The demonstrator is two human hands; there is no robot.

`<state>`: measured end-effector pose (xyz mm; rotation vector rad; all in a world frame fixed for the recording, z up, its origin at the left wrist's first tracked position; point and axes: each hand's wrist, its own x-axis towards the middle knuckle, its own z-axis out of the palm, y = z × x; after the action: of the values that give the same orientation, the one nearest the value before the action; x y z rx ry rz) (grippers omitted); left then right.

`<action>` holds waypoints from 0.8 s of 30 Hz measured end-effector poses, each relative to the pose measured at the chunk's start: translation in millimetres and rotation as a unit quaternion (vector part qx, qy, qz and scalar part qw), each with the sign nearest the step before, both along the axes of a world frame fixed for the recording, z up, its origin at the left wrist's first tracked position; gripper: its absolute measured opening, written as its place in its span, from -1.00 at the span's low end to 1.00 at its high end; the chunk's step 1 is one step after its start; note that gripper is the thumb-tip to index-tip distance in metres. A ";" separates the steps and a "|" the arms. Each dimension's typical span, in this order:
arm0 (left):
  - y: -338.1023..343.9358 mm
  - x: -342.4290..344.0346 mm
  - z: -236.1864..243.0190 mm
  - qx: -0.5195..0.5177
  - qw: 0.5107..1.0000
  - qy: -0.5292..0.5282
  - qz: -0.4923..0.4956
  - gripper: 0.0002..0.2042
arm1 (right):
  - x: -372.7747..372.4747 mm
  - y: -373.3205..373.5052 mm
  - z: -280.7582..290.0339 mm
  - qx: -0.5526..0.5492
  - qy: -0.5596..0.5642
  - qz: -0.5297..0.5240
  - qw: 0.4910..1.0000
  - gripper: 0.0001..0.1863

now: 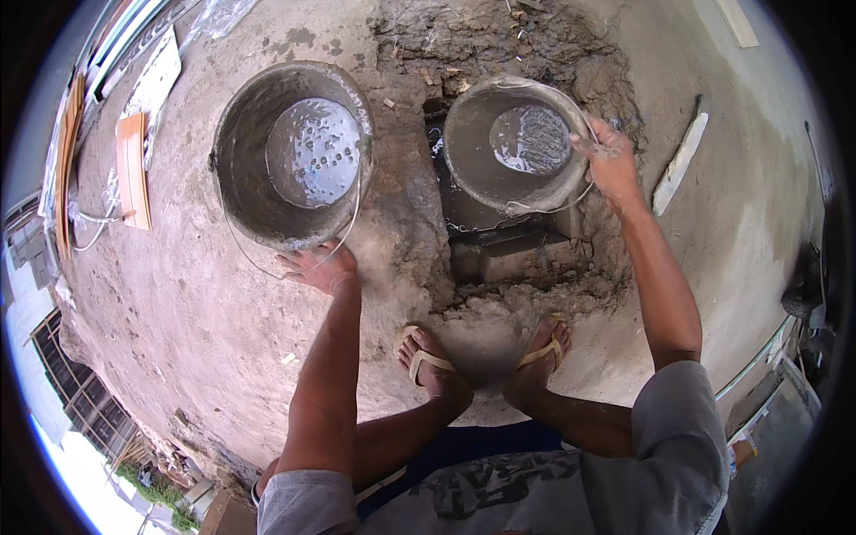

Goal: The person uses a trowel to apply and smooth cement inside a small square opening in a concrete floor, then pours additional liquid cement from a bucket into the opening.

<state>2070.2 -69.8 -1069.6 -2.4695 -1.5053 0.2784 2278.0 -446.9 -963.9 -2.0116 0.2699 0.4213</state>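
Note:
Two grey mud-caked buckets with wire handles show their insides. The left bucket (242, 160) stands on the ground with a shallow layer of grey, bubbly liquid (314, 153) at its bottom. At its near side lies my left hand (319, 266), fingers spread, beneath the hanging wire handle and against or close to the bucket wall. My right hand (612, 160) is closed around the right rim of the other bucket (473, 143), beside its wire handle. That bucket is over a wet pit (499, 241) and holds a little murky water (532, 140). Its underside is hidden.
Rough broken earth (499, 45) borders the pit on its far side. My sandalled feet (437, 361) stand just short of its near edge. A pale wood strip (679, 165) lies to the right; brown planks (134, 169) and plastic sheeting lie at the far left.

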 end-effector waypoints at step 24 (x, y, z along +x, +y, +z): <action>-4.0 -0.4 22.2 -0.035 0.989 -0.141 -0.009 -0.36 | 30.3 205.0 187.0 -0.119 -0.714 0.317 0.612 -0.86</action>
<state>2069.8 -73.7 -1047.4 -2.6682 -1.6002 -0.0245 2308.3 -242.0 -776.9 -2.0078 -1.4774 -0.9359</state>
